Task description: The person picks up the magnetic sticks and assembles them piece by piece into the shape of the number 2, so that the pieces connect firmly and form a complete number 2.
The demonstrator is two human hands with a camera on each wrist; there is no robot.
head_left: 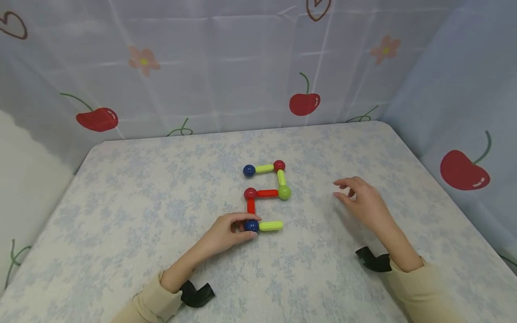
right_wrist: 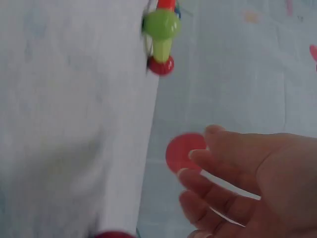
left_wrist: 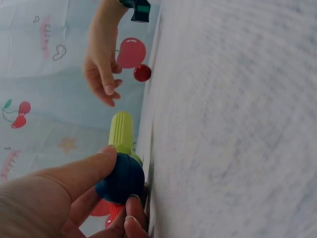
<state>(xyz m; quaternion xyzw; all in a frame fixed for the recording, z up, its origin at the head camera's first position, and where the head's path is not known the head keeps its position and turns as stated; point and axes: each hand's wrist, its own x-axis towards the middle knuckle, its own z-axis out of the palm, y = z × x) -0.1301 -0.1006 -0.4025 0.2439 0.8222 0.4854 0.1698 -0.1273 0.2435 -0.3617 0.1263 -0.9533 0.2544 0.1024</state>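
Note:
My left hand (head_left: 224, 235) pinches a dark blue ball (head_left: 252, 225) at the near end of a zigzag of balls and sticks lying on the table. From this ball a yellow-green stick (head_left: 271, 225) points right, its far end free. A red stick (head_left: 251, 206) runs from it to a red ball (head_left: 250, 193). Another red stick (head_left: 267, 193) leads to a green ball (head_left: 284, 192). Beyond are a yellow-green stick (head_left: 281, 177), a red ball (head_left: 279, 166), a yellow-green stick (head_left: 264, 168) and a dark blue ball (head_left: 249, 170). My right hand (head_left: 365, 202) hovers at the right, fingers loosely bent, holding nothing.
The patterned cloth-covered table (head_left: 161, 179) meets a printed curtain (head_left: 226, 67) at the back. A separate red ball (left_wrist: 142, 73) shows beyond the right hand in the left wrist view; I cannot make it out in the head view. Black bands (head_left: 198, 294) sit at both wrists.

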